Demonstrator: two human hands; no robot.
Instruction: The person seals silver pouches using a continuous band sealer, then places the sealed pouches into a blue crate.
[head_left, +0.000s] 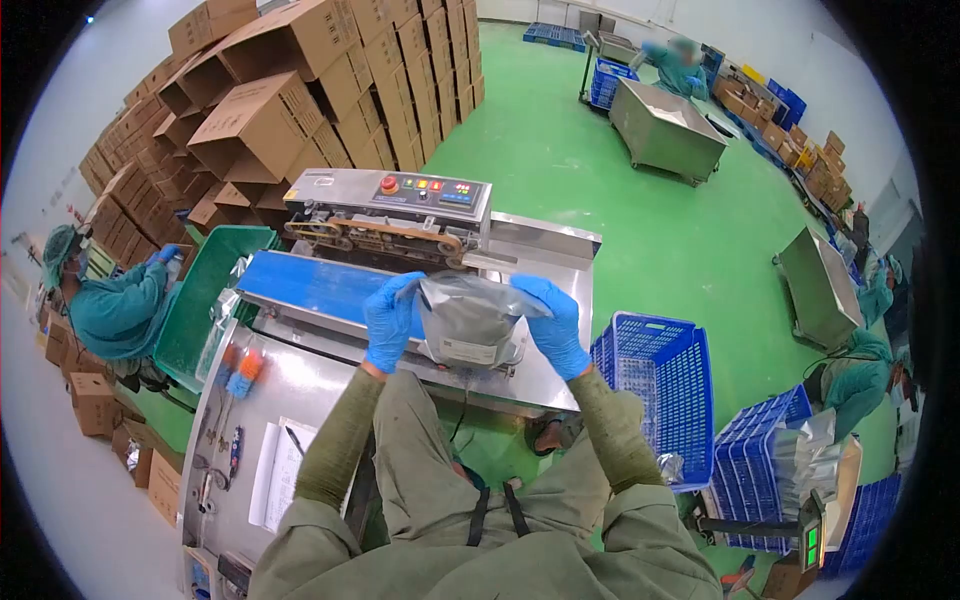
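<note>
A silver foil bag [465, 318] with a white label near its lower edge hangs between my two blue-gloved hands. My left hand [393, 320] grips its upper left corner, and my right hand [555, 325] grips the upper right corner. Just beyond the bag stands a sealing machine [385, 205] with a red button, a small lit display and brown belts along its front. The machine's blue conveyor belt [310, 285] runs to the left of my left hand.
Left: a green bin [180, 345], a person [120, 305], stacked cartons [260, 120] and a metal table [240, 430] with a notepad [283, 470]. Right: a blue crate [655, 385], stacked blue crates [745, 460], metal carts [665, 135] and other people.
</note>
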